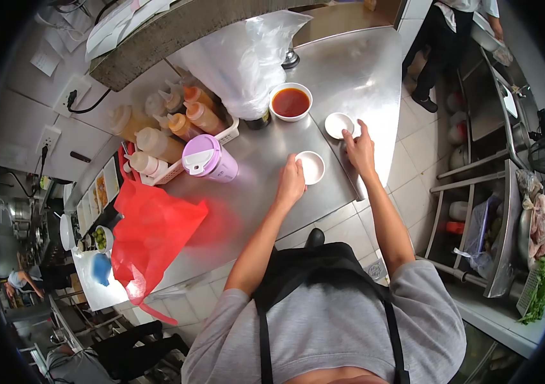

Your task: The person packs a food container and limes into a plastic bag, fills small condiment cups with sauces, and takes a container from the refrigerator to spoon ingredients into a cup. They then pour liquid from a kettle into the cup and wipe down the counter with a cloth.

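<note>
My left hand (290,184) is closed on the rim of a small white bowl (314,168), thumb on its edge, above the steel counter (266,211). To the right, my right hand (360,152) grips the near side of a second small white bowl (336,124), one finger reaching over its rim. Both little bowls look empty inside. Beyond them stands a larger white bowl (291,102) of reddish-orange liquid.
A purple lidded cup (220,168), a basket of squeeze bottles (157,144), a red plastic bag (151,230) and clear plastic bags (240,61) occupy the counter's left and back. A co-worker (432,45) stands at the upper right. Steel shelving (506,224) lines the right.
</note>
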The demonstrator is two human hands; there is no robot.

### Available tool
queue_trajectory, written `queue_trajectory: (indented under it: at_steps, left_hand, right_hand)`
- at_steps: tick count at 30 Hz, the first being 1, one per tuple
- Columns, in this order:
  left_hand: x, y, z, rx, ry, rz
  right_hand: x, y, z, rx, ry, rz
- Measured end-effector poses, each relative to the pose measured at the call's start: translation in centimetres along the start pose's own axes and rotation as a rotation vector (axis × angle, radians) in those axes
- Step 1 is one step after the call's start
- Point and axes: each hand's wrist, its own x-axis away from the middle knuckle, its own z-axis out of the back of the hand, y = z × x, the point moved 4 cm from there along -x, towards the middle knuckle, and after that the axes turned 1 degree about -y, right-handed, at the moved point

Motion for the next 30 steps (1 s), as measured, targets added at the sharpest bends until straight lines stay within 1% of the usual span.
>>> queue_trajectory:
  at_steps: [1, 4, 5, 8, 10, 11, 12, 13, 15, 16, 17, 18, 19, 20, 21, 22, 23, 24, 25, 26, 27, 28, 29, 30]
  left_hand:
    - [-0.2, -0.2, -0.3, 0.01, -0.008, 0.006]
    - [-1.0, -1.3, -1.1, 0.083, -0.03, 0.025]
    - [-1.4, -1.7, -1.5, 0.139, -0.04, 0.031]
    - [-2.0, -1.2, -2.4, 0.251, -0.088, 0.044]
    - [-2.5, -0.9, -3.1, 0.285, -0.141, 0.044]
    - [-3.1, -1.2, -3.7, 0.296, -0.166, 0.038]
    - [-4.5, -2.6, -4.8, 0.337, -0.245, -0.019]
    - [-4.6, -2.2, -5.5, 0.377, -0.184, -0.055]
    - [-3.8, -0.2, -5.3, 0.433, -0.266, 0.038]
    - [-3.4, 0.6, -4.8, 0.323, -0.208, -0.103]
    - [-2.3, 0.8, -4.1, 0.172, -0.154, -0.172]
    - [-1.3, 1.0, -3.4, 0.018, -0.091, -0.234]
    - [0.4, 1.3, -2.0, -0.067, -0.099, -0.343]
    - [2.8, 2.5, -0.1, -0.006, -0.233, -0.319]
    - [5.5, 4.3, 2.4, 0.05, -0.374, -0.299]
    - [7.9, 5.7, 5.3, 0.001, -0.472, -0.257]
    - [10.3, 6.6, 8.0, -0.046, -0.57, -0.214]
    - [12.8, 6.9, 10.5, 0.086, -0.52, -0.27]
    - [15.2, 8.3, 13.7, 0.108, -0.494, -0.346]
    - [17.4, 9.9, 16.8, 0.131, -0.474, -0.417]
    - [19.5, 11.2, 20.0, 0.136, -0.393, -0.514]
    - [20.9, 11.9, 22.3, 0.143, -0.313, -0.608]
    - [21.0, 11.9, 22.8, 0.167, -0.313, -0.608]
    - [20.7, 12.0, 22.9, 0.189, -0.318, -0.608]
  right_hand:
    - [-1.1, 0.2, -0.3, -0.04, -0.046, 0.021]
    - [-4.1, 0.5, -0.5, -0.174, -0.086, -0.156]
    - [-5.0, 0.6, -0.7, -0.276, -0.034, -0.19]
    - [-5.1, -1.3, 0.1, -0.334, 0.015, -0.154]
    - [-3.5, -1.2, 0.4, -0.142, -0.11, -0.02]
    - [-2.6, 0.3, -0.5, -0.047, -0.23, 0.028]
    - [-1.3, 0.4, -1.0, 0.05, -0.362, 0.115]
    - [0.2, -0.1, -1.1, -0.046, -0.368, 0.315]
    - [-0.9, 1.2, -0.6, -0.073, -0.341, 0.194]
    - [-1.9, 1.1, 0.1, -0.048, -0.269, 0.189]
    - [-3.3, 2.0, 0.4, 0.015, -0.145, 0.3]
    - [-4.4, 2.6, 0.7, 0.011, -0.001, 0.354]
    - [-4.6, 1.7, 1.4, 0.037, -0.131, 0.03]
    - [-4.6, 0.9, 1.9, 0.09, -0.119, 0.061]
    - [-4.9, 1.6, 2.3, 0.114, -0.074, 0.116]
    - [-5.3, 1.8, 2.5, 0.133, -0.023, 0.169]
    - [-4.5, -0.7, 2.6, 0.042, -0.057, 0.111]
    - [-2.8, -4.3, 3.1, -0.047, -0.092, 0.048]
    - [-2.2, -7.0, 2.6, -0.153, -0.127, 0.141]
    - [-1.3, -10.2, 1.8, -0.188, -0.212, 0.24]
    - [0.1, -13.9, 0.5, -0.287, -0.33, 0.307]
    - [2.0, -17.8, -0.7, -0.322, -0.497, 0.31]
    - [3.4, -21.1, -2.5, -0.382, -0.663, 0.428]
    - [4.7, -24.0, -3.9, -0.323, -0.778, 0.564]
